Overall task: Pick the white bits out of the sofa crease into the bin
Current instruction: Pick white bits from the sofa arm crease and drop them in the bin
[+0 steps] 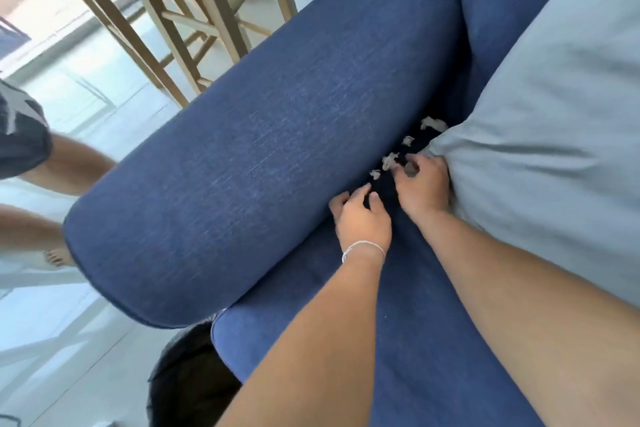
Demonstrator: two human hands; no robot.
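My left hand [362, 218] lies spread on the dark blue sofa seat [433, 340], fingers loosely open and holding nothing, fingertips at the foot of the armrest [259, 166]; a thin white string bracelet [363, 249] circles that wrist. Just beside it, my right hand [420, 185] reaches into the crease with the fingers curled down toward the fabric; I cannot tell whether anything is pinched between them.

Far left, on the pale floor, a second person's bare legs and a foot [59, 258] show. Behind them stand light wooden chair legs [194, 28]. At the bottom, below the armrest's end, sits the bin with its black liner [187, 378]. Next comes the broad armrest itself. In the dark crease between it and the seat lie the white bits [389, 160], a scattered line of small crumpled scraps running up from my right fingertips. On the right, a light grey cushion [554, 149] presses against the back of my right hand.
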